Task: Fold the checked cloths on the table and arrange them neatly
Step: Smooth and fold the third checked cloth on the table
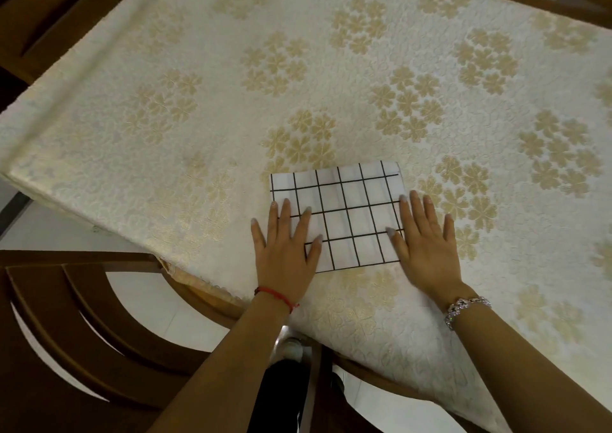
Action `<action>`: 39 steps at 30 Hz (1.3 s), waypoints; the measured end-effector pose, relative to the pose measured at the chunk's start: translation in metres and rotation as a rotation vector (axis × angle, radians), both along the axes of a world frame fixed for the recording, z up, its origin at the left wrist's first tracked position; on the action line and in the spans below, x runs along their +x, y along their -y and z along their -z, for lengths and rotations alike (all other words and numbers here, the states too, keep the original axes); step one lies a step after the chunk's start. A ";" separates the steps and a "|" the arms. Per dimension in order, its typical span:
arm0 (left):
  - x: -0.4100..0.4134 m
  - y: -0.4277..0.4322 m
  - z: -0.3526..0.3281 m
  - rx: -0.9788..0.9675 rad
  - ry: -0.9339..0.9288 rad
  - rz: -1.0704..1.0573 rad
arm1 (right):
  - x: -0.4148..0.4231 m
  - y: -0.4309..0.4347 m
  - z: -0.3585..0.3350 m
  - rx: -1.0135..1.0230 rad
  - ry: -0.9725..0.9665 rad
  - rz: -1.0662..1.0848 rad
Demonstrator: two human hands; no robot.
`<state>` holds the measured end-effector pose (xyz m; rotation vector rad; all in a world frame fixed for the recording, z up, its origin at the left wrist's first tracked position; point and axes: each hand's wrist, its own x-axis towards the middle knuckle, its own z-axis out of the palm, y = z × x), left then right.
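**Flattening a folded checked cloth at the near edge of the counter**

Nearest the viewer, a wooden chair (82, 316) stands at lower left beside the person's forearms. A red cord bracelet (276, 295) circles the left wrist and a beaded bracelet (467, 306) the right. The left hand (284, 243) lies flat with its fingers spread over the near left corner of the checked cloth (344, 214). The right hand (425, 240), equally flat and spread, rests along the cloth's right edge, its thumb and forefinger on the fabric and the other fingers on the tablecloth. Neither hand pinches anything.

The cloth, white with a black grid, lies as a compact rectangle close to the near edge of the counter (198, 118), which is covered in cream fabric with gold flower clusters. Judged from its squared edges, this cloth is folded and is being pressed smooth. Final placement appears to remain. No second checked cloth shows, so what else is left cannot be told.

No container is in view; the cloth lies directly on the counter. Beyond, more chairs (49, 18) stand at the far corners.
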<state>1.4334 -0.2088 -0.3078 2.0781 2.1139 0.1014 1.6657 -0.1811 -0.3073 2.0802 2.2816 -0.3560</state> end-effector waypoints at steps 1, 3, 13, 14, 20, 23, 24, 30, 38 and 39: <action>-0.002 -0.003 -0.002 0.021 0.010 -0.009 | 0.000 0.001 -0.002 0.003 -0.006 0.007; -0.007 -0.012 -0.006 0.046 0.023 -0.018 | -0.005 0.001 -0.007 0.020 -0.034 0.009; -0.039 -0.040 -0.001 -0.011 -0.058 -0.073 | -0.008 0.010 0.002 0.007 0.021 -0.032; -0.039 -0.039 0.000 -0.010 -0.059 -0.072 | -0.004 0.011 0.002 0.000 0.020 -0.014; -0.039 -0.038 0.002 -0.015 -0.083 -0.085 | 0.018 0.012 -0.005 -0.034 0.062 0.059; -0.042 -0.041 -0.001 -0.016 -0.065 -0.090 | 0.023 0.013 -0.007 -0.046 0.069 0.073; -0.043 -0.043 -0.003 -0.033 -0.054 -0.099 | 0.023 0.014 -0.007 -0.049 0.066 0.078; -0.043 -0.046 -0.016 0.010 0.157 -0.311 | 0.007 0.024 -0.020 0.137 -0.095 0.157; -0.027 -0.019 -0.023 -0.009 0.352 -0.569 | -0.052 0.047 -0.022 0.417 -0.275 -0.241; -0.024 -0.018 -0.024 -0.034 0.346 -0.560 | -0.058 0.048 -0.021 0.400 -0.269 -0.263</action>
